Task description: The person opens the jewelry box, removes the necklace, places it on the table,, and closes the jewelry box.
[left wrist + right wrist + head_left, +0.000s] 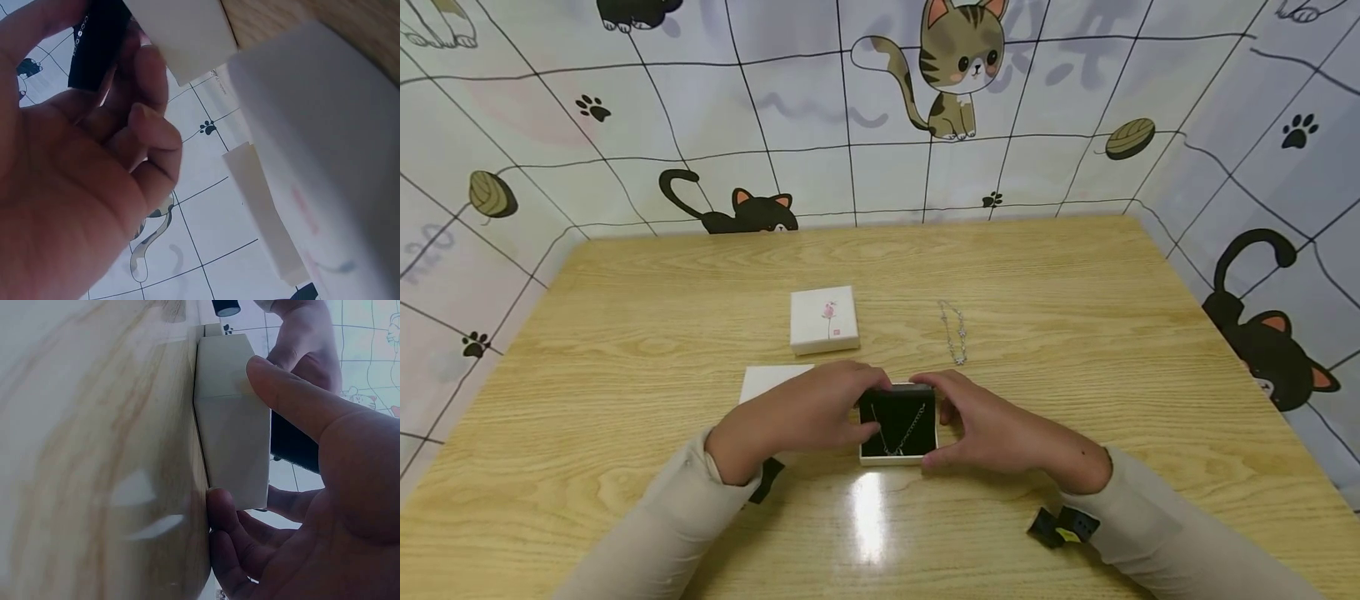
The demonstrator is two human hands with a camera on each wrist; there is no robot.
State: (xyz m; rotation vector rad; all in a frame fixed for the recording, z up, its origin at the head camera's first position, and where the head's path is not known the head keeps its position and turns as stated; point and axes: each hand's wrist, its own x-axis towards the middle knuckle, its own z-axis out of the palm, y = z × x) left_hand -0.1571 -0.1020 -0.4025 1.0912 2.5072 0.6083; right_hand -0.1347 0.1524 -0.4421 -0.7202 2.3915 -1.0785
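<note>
A small white jewellery box base [891, 461] stands at the table's front middle. A black insert pad [895, 417], with a silver chain necklace [912, 429] across it, is at the box's opening. My left hand [820, 404] pinches the pad between thumb and fingers; in the left wrist view the pad [94, 50] is tilted, part of it out of the box. My right hand [992, 425] grips the box's right side; in the right wrist view its thumb and fingers hold the white box wall [231, 444], and the dark pad [294, 444] sticks out beyond the rim.
A white lid [767, 379] lies partly under my left forearm. Behind it sits another white box [823, 321] with a pink flower on top. A silver bracelet [961, 333] lies on the wooden table [1075, 308] at the back right. Cat-print cloth walls surround the table.
</note>
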